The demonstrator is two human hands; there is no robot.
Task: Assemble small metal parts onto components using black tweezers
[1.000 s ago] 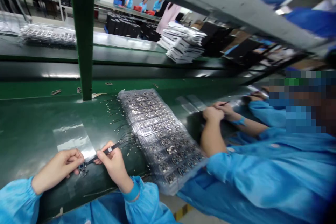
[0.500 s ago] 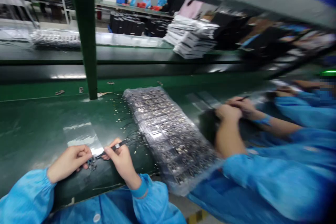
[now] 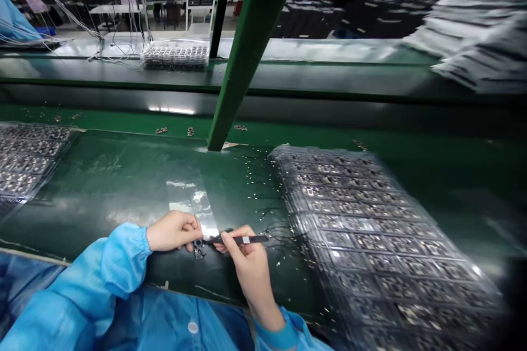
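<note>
My left hand is closed in a pinch on a small electronic part with a circuit-board look. In my right hand is a pair of black tweezers, held nearly level, their tips pointing left at the part. Under and behind the fingers lies a clear plastic sheet on the green bench. Thin black wires and many tiny pale bits are scattered right of my right hand. The exact contact between tweezer tips and part is too small to make out.
A clear tray stack filled with small boards stands on the right; another filled tray is at the left edge. A green post rises behind my hands. Loose small parts lie along the back strip. White stacked sheets stand far right.
The view has swung right to left, so the bench and my hands appear farther right. The co-worker's arms have left the frame, and a left tray shows. Both hands keep their hold.
</note>
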